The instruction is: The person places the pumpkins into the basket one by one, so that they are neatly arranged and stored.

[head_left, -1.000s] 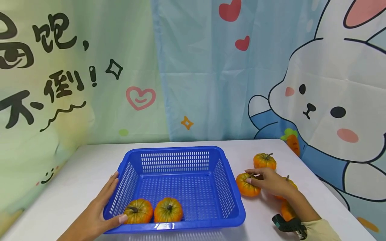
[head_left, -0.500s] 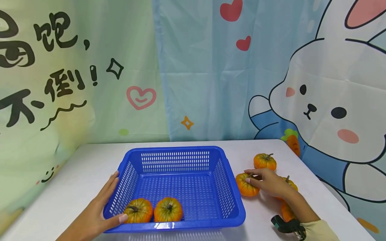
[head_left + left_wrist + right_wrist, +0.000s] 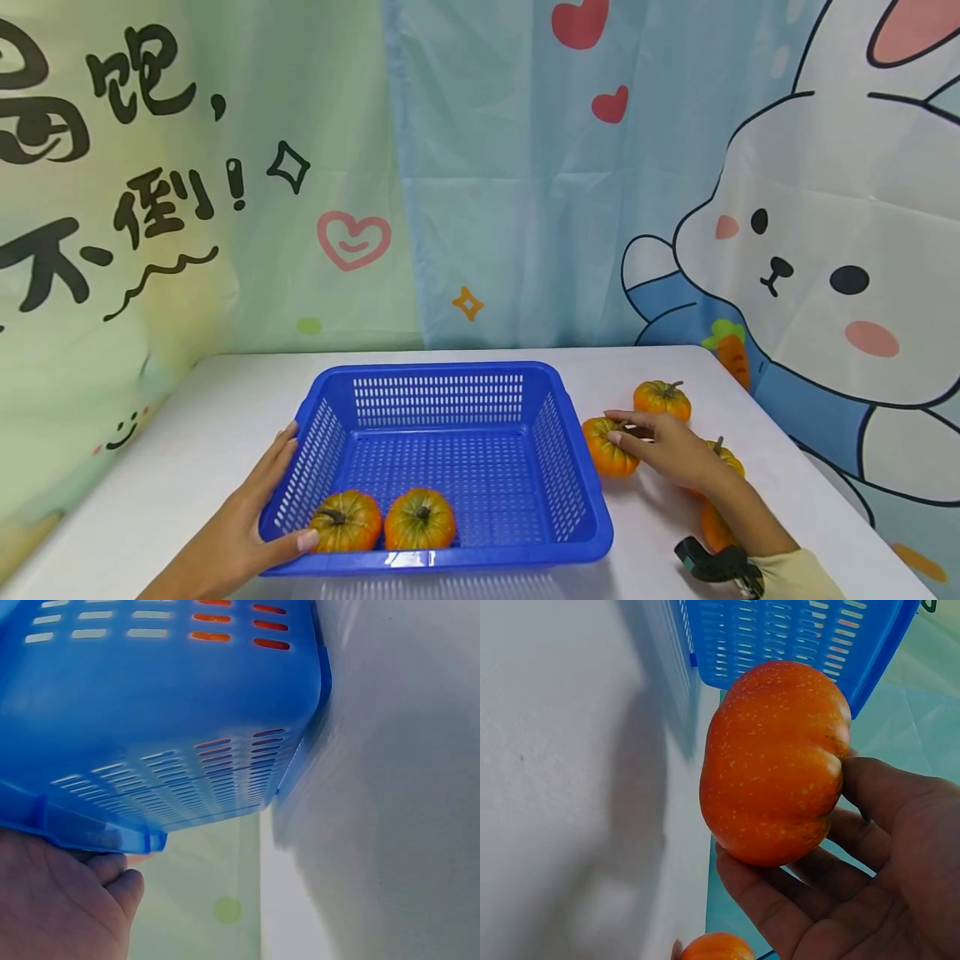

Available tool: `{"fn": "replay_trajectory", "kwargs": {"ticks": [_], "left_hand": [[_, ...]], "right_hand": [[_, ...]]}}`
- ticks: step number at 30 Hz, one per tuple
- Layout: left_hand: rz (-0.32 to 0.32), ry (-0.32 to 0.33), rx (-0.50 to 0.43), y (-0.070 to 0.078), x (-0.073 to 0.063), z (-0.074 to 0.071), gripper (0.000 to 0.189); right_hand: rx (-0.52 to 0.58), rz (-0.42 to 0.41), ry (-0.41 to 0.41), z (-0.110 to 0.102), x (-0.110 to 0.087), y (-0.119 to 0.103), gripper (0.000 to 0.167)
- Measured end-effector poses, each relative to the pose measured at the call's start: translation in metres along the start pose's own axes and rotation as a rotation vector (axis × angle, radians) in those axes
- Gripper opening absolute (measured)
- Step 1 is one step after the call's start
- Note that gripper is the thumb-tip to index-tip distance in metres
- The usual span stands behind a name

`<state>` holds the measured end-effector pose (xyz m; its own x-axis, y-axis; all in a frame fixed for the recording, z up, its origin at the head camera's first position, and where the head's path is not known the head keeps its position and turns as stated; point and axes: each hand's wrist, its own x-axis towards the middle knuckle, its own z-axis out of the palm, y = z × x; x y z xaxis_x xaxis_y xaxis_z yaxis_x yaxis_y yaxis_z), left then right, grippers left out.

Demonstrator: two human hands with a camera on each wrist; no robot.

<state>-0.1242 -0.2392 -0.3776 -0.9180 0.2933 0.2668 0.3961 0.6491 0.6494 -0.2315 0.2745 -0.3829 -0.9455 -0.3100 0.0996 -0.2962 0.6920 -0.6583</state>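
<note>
My right hand (image 3: pixel 672 448) pinches a small orange pumpkin (image 3: pixel 604 452) near its stem, just right of the blue plastic basket (image 3: pixel 450 560). In the right wrist view the pumpkin (image 3: pixel 772 761) hangs from the fingertips, apart from the white table, its shadow beside it. My left hand (image 3: pixel 242 527) holds the basket's left front corner, thumb over the rim and fingers along the outer side. Fingers (image 3: pixel 124 889) tuck under the rim in the left wrist view. Two pumpkins lie inside at the front, one at left (image 3: pixel 347 522) and another beside it (image 3: pixel 420 520).
More pumpkins sit on the white table (image 3: pixel 225 400): a back one (image 3: pixel 662 402), another (image 3: pixel 729 458) partly behind the right hand, and orange parts (image 3: pixel 716 529) beside the forearm. A black wrist device (image 3: pixel 712 562) sits at the right sleeve. Printed curtains (image 3: pixel 495 208) hang behind.
The pumpkin in my right hand has shifted slightly left and up, closer to the basket's right wall. The left hand keeps its place on the basket. The head view has tilted slightly.
</note>
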Motion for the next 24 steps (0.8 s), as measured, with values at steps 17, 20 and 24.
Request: {"fn": "replay_trajectory", "kwargs": {"ticks": [17, 20, 24], "left_hand": [[0.037, 0.011, 0.008, -0.002, 0.001, 0.001, 0.100], [0.040, 0.013, 0.002, -0.002, 0.000, 0.001, 0.100], [0.038, 0.011, -0.002, -0.001, 0.001, 0.001, 0.100]], "right_hand": [[0.025, -0.034, 0.052, -0.026, -0.005, -0.028, 0.048], [-0.001, -0.035, 0.068, -0.031, -0.005, -0.033, 0.049], [0.008, -0.042, 0.076, -0.037, -0.006, -0.036, 0.049]]}}
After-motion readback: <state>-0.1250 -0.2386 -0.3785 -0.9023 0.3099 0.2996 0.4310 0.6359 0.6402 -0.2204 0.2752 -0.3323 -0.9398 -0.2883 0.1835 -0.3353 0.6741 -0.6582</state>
